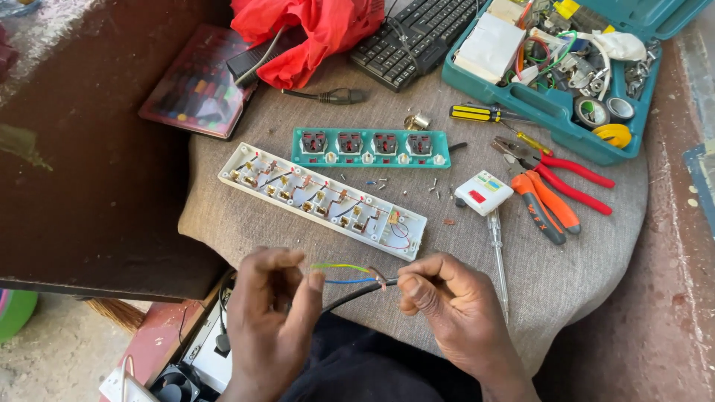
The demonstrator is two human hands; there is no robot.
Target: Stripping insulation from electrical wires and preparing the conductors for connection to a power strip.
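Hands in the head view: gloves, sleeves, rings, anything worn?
Both bare. The left hand and the right hand have no gloves, and no rings or watch show. No sleeve reaches either wrist in frame; the forearms that show are uncovered. Nails are short and unpainted. Dark clothing shows below, between the arms. No cables, straps or markings are on either hand.
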